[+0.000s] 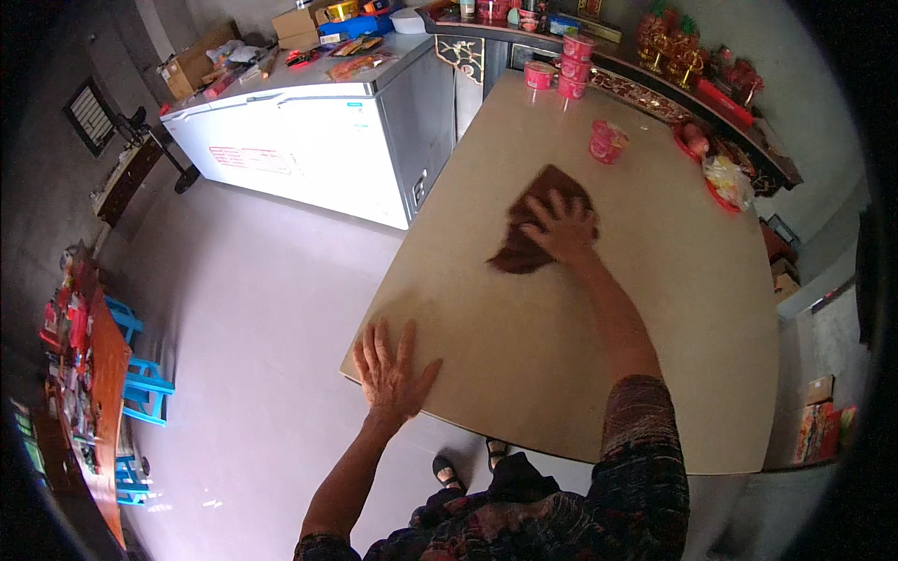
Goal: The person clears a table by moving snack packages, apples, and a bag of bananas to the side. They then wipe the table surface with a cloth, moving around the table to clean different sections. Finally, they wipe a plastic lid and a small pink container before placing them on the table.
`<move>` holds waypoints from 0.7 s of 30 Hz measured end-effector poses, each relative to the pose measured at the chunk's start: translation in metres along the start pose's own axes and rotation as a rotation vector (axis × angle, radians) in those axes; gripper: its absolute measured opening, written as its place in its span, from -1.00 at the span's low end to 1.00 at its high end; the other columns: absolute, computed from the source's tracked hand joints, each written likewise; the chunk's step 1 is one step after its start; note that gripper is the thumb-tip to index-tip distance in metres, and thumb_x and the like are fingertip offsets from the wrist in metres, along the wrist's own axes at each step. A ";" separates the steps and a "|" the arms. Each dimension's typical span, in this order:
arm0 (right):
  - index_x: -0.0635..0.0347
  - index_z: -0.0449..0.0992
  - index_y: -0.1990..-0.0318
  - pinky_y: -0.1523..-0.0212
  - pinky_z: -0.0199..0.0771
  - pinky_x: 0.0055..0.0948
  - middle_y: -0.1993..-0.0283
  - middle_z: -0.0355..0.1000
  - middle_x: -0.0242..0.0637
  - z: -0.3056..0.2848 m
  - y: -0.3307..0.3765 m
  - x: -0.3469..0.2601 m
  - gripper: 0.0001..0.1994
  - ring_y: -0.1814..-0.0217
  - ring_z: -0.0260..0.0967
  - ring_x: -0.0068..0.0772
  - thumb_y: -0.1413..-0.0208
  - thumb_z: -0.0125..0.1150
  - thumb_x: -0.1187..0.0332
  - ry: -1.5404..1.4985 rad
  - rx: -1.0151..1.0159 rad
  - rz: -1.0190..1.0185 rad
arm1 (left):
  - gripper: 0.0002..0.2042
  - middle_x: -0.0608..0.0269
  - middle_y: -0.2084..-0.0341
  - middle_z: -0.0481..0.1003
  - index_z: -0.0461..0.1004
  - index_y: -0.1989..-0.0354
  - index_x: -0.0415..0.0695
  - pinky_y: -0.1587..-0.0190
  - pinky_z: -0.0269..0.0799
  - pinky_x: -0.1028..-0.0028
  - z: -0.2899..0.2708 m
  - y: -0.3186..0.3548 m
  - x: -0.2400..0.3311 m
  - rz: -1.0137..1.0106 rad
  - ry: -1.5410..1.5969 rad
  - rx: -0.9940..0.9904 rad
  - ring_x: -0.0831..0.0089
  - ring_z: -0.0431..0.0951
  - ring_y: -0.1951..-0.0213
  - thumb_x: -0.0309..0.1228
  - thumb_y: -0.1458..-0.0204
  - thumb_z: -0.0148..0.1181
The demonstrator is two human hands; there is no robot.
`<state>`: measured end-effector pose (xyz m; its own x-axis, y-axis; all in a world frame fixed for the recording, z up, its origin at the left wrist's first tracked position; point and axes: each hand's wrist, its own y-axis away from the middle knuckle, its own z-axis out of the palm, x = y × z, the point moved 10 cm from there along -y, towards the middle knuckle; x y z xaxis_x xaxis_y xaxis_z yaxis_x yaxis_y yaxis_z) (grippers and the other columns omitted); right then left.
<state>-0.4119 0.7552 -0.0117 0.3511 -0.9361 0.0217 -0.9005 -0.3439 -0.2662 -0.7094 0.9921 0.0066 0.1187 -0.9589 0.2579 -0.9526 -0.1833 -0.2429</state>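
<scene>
On the beige table [486, 346] lies a dark brown cloth [529, 238], partly folded and uneven at its edges. My right hand [566, 227] rests flat on the cloth with fingers spread, covering its right part. Near the table's front left corner, my left hand [391, 372] is placed palm down on the tabletop, fingers apart and holding nothing. Beyond the cloth, to its right, stands a pink cup-shaped tub [608, 142]. At the far end is a stack of pink tubs [573, 70] with a single tub [539, 76] beside it.
Red plates [722, 198] with fruit and a plastic bag sit along the table's right far edge. Behind runs a dark carved altar table [645, 93] with ornaments. A white chest freezer [299, 140] stands to the left. Blue stools [145, 391] flank an orange table [110, 374].
</scene>
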 end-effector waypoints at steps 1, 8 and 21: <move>-0.47 0.06 -0.32 -0.24 -0.34 0.45 -0.46 -0.17 -0.25 -0.001 0.012 0.023 -0.31 -0.41 -0.21 0.26 -0.04 -0.21 -0.39 0.032 -0.127 0.105 | -0.29 -0.13 -0.22 0.06 0.18 -0.26 0.06 -0.30 -0.23 -0.08 -0.002 0.002 -0.003 0.001 0.001 0.015 -0.08 -0.03 -0.29 0.01 0.09 0.23; -0.52 -0.01 -0.35 -0.16 -0.16 0.44 -0.46 -0.18 -0.25 -0.029 0.121 0.058 -0.31 -0.37 -0.14 0.29 -0.05 -0.05 -0.30 0.157 -0.108 0.165 | -0.33 -0.15 -0.22 0.06 0.18 -0.25 0.05 -0.30 -0.25 -0.08 -0.001 0.003 0.000 -0.006 0.027 0.026 -0.07 -0.05 -0.30 0.04 0.02 0.16; -0.30 0.25 -0.25 -0.04 -0.08 0.51 -0.35 -0.03 0.03 -0.085 0.178 -0.274 -0.26 -0.25 -0.02 0.43 0.15 0.17 -0.27 -0.213 0.173 -0.562 | -0.31 0.04 -0.17 0.22 0.11 -0.28 -0.09 -0.10 0.25 0.22 0.008 0.054 -0.118 -0.399 1.278 0.008 0.14 0.30 -0.12 0.18 -0.13 -0.19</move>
<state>-0.6902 0.9445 0.0168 0.8186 -0.5742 0.0161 -0.5149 -0.7460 -0.4223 -0.7730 1.0932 -0.0443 0.0390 0.0336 0.9987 -0.9120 -0.4071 0.0493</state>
